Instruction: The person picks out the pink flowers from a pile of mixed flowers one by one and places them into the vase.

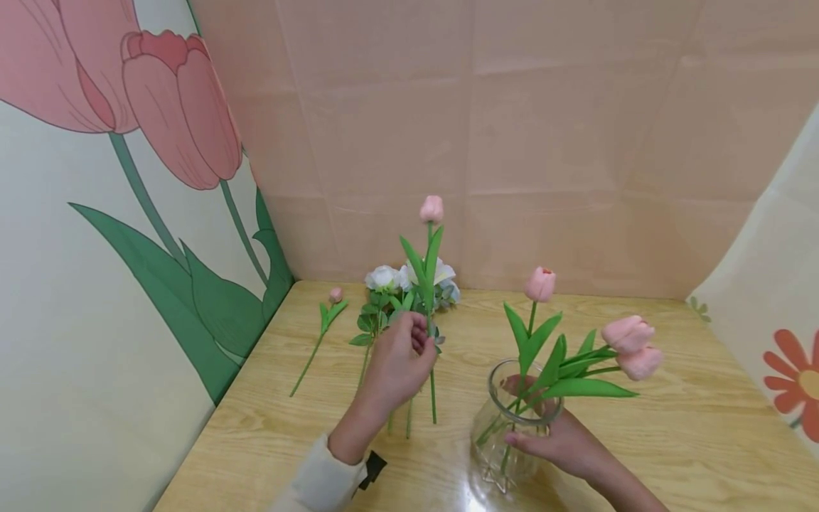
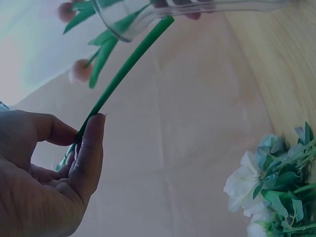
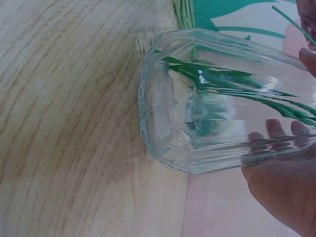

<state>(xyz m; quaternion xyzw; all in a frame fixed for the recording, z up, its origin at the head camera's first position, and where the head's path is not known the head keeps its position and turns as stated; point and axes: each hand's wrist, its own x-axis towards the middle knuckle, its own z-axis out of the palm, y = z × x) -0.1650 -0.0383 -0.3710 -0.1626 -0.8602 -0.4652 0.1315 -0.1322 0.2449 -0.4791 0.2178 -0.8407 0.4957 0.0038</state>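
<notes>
My left hand pinches the green stem of a pink tulip between thumb and fingers, holding it upright above the table. In the left wrist view the tulip's stem runs from the fingertips up toward the vase, its lower end beside the glass. The right hand grips the clear glass vase round its upper part, fingers behind the glass. Several pink tulips stand in the vase; one tulip is upright, others lean right. Their stems show through the glass in the right wrist view.
A single pink tulip lies on the wooden table at the left. White flowers with green leaves lie behind my left hand. A pink-brown backdrop closes the rear, and a tulip-printed panel borders the left.
</notes>
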